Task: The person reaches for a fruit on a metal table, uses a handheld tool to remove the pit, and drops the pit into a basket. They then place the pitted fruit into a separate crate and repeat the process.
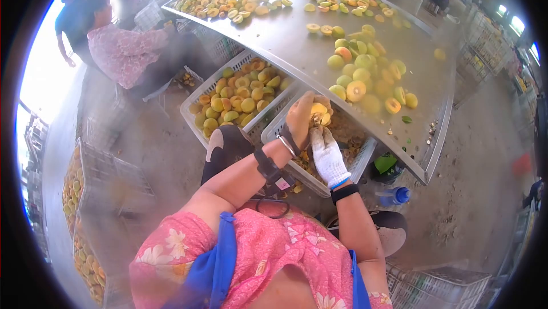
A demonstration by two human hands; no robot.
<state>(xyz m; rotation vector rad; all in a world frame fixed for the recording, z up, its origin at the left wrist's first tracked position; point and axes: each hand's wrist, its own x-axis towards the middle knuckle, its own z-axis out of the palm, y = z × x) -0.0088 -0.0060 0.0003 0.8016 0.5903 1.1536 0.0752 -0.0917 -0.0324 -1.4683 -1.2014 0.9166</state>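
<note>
Metal bench (pixel 422 75) w/ whole & halved yellow-green fruit (pixel 362 75), crate of fruit halves (pixel 188 116) to its L. Near bench edge, L hand (pixel 301 116) mostly closed, fingers curled round cut fruit (pixel 319 113), yellow flesh showing. R hand (pixel 329 160), white glove, fingers close tog., tips at fruit's lower side; can't tell if pinching. Both above low crate (pixel 365 157) w/ scraps, partly under bench. Blue bottle (pixel 394 196) on floor, R side.

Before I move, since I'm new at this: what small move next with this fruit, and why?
I'd probably work at the fruit with the right hand, above the crate: the left hand grips it, gloved fingertips are close to it, and scraps lie below.
</note>
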